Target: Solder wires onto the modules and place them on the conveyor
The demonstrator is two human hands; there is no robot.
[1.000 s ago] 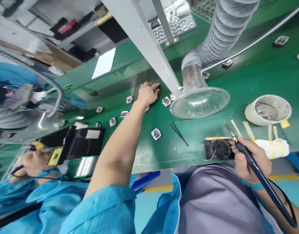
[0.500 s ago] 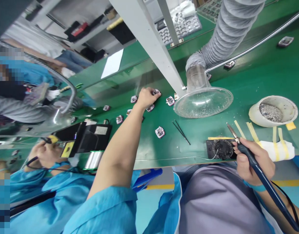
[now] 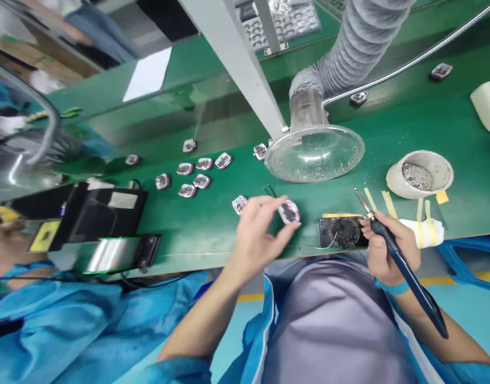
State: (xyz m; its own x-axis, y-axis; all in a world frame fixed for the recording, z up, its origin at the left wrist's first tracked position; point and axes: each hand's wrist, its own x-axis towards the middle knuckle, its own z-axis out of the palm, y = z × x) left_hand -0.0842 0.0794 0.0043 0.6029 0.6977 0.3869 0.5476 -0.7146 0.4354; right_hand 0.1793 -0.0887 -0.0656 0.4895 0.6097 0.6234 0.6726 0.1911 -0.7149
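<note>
My left hand pinches a small rounded-square part between thumb and fingers, just above the green bench near its front edge. My right hand is wrapped round the dark handle of a soldering iron, its metal tip pointing up and left. Between the two hands a black fixture block with a round recess lies on the bench, with thin solder wire curling in front of it. Several more of the small parts lie scattered farther left on the green surface.
A clear fume-extractor funnel on a grey ribbed hose hangs behind the fixture. A white bowl of solder scraps and a taped white pad sit at right. A black box stands left beside a co-worker's blue sleeve.
My left hand has drawn back from the far cluster of parts to the front of the bench, now pinching one part beside the fixture. The right hand and iron have barely shifted.
</note>
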